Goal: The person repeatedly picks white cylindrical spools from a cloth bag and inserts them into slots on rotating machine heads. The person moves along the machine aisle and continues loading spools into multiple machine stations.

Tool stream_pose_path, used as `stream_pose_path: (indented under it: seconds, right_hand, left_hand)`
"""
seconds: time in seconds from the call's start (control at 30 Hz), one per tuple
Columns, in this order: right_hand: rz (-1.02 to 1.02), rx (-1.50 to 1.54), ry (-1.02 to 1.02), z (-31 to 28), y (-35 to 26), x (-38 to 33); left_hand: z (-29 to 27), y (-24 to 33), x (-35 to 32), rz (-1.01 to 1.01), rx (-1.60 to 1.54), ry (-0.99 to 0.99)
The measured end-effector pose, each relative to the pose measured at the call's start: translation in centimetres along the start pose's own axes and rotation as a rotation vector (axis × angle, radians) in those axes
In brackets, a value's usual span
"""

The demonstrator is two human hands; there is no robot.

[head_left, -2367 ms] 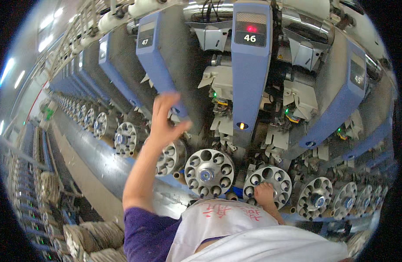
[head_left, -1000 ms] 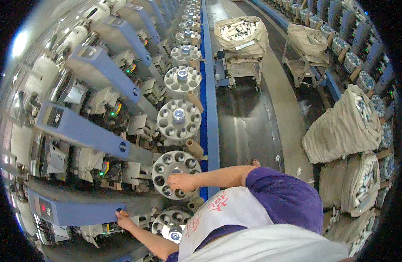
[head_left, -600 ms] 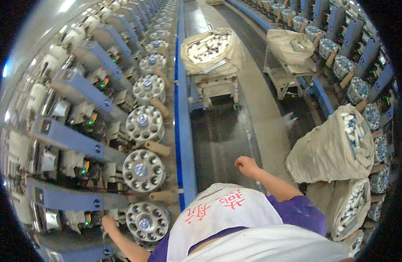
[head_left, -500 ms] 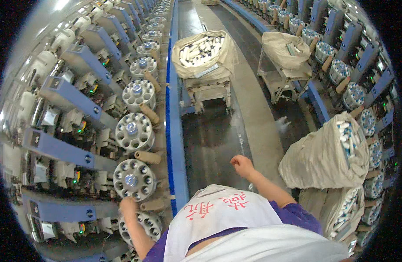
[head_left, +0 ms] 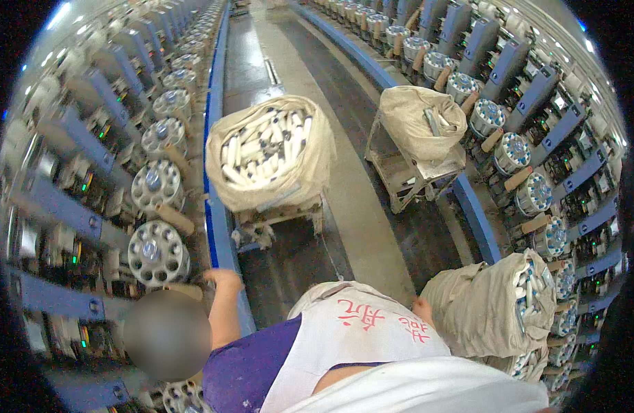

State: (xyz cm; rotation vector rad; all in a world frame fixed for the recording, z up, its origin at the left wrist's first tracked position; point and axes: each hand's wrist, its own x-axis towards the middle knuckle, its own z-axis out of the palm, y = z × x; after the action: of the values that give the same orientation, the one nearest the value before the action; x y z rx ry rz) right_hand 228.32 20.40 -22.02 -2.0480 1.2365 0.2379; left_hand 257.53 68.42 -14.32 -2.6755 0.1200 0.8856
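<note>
My left hand (head_left: pixel 224 278) is held out over the blue rail, just right of a round bobbin magazine (head_left: pixel 152 252) with a ring of holes. Its fingers point left, apart from the magazine, and I see nothing in them. Close by my apron, my right hand (head_left: pixel 421 309) shows only in part, beside the left side of a big cloth sack (head_left: pixel 461 310). Its fingers are mostly hidden. White yarn bobbins (head_left: pixel 530 289) with blue ends fill that sack's opening.
Ahead stands a cart with a cloth sack (head_left: pixel 310 165) of white, dark-tipped bobbins. A second cart sack (head_left: pixel 403 113) is farther right. Winding machines line both sides behind blue rails (head_left: pixel 217 234). A blurred round patch covers part of the left row.
I have moved forward and the view has turned, bringing the bobbin cart nearer. My left hand has come away from a magazine toward the rail; my right hand has lowered beside the sack.
</note>
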Motion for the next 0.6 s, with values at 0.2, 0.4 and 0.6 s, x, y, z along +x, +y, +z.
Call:
stream_pose_path:
  seconds: [0.2,0.4,0.6]
  right_hand:
    - [0.443,-0.016,0.16,-6.3,10.7,4.7]
    - [0.573,-0.126,-0.081,-4.6,12.2,15.2]
    - [-0.164,-0.744,-0.195,-11.9,-1.2,40.3]
  left_hand:
    - [-19.4,9.6,15.0,0.601,-1.237,-0.05]
    - [-28.9,20.3,28.6,0.25,-0.934,0.946]
    - [-27.0,25.9,31.7,-0.05,-0.872,0.7]
